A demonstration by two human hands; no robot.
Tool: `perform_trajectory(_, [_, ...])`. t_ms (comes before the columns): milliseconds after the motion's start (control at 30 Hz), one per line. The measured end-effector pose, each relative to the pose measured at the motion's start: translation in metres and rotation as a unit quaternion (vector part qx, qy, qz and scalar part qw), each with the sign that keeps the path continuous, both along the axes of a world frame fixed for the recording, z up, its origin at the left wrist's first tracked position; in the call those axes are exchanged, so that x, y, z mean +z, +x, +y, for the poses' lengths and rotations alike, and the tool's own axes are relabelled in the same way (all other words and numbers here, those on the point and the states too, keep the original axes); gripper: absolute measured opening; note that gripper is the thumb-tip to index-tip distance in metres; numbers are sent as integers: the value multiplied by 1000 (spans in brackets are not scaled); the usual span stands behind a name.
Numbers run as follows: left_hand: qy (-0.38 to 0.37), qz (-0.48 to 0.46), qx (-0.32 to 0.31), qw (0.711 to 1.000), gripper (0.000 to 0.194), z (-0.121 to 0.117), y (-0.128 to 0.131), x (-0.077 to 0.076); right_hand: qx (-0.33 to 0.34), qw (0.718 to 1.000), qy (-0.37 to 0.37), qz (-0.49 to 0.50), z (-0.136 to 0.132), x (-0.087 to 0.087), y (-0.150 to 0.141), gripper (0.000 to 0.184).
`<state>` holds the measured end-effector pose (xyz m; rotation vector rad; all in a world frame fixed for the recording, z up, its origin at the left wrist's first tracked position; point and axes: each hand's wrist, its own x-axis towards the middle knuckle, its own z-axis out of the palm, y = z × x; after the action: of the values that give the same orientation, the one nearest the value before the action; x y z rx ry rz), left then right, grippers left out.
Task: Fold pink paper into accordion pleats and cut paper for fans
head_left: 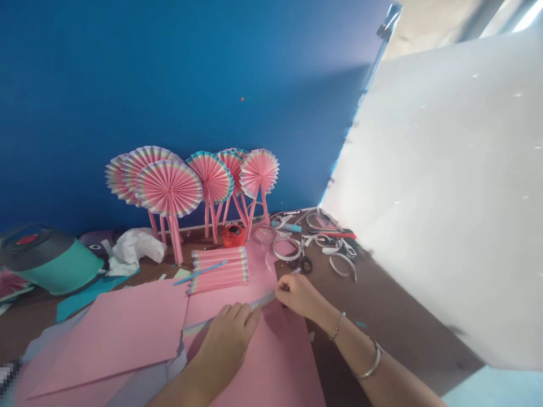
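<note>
My left hand (231,333) presses flat on a pink paper sheet (271,362), fingers together along a fold. My right hand (297,294) pinches the far end of the same folded strip edge (263,301), fingers closed on it. Just beyond the hands lies a stack of pleated pink paper (218,268) with a blue strip across it. Several finished pink paper fans on sticks (169,189) lean upright against the blue wall.
A large pink sheet (114,328) lies at left. An orange thread spool (233,234), scissors (303,261) and white tape rings (288,249) sit behind. A teal container (51,260) and crumpled white paper (133,249) are at left; a white board (445,198) stands right.
</note>
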<state>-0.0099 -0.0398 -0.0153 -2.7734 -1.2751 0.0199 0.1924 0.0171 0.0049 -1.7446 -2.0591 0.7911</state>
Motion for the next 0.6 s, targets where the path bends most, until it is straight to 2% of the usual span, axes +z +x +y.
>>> perform_trajectory(133, [5,14,-7,1000,63,0,2,-1,-10,1000,-8,-18,-2,5,-3,17])
perform_trajectory(333, [-10,30,0,1000,54,2,5,-4,-11,999,1,-30,-3,5,-4,17])
perform_trajectory(600, [-28,14,16,999,54,3,7,3,-11,999,-4,-36,-4,5,-4,16])
